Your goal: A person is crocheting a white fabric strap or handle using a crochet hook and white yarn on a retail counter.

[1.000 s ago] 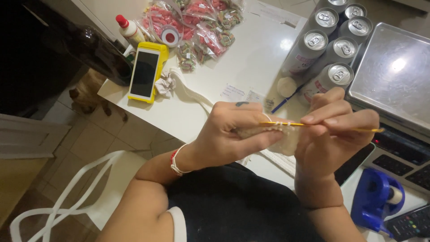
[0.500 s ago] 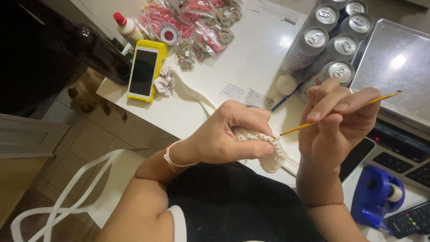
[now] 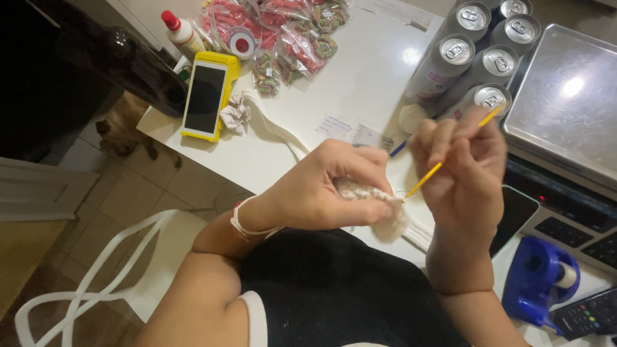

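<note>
since half a second ago the right hand [image 3: 466, 170] has swung the thin yellow crochet hook [image 3: 443, 164] steeper, its tip now down at the work. the left hand [image 3: 321, 189], at the frame's centre, is closed around the small cream crocheted yarn piece [image 3: 379, 209] above the white surface [image 3: 360, 83]; the right hand's fingers are pinched tight on the hook. best to keep the yarn taut and the hook's tip turned toward the loop, with small wrist movements.
</note>
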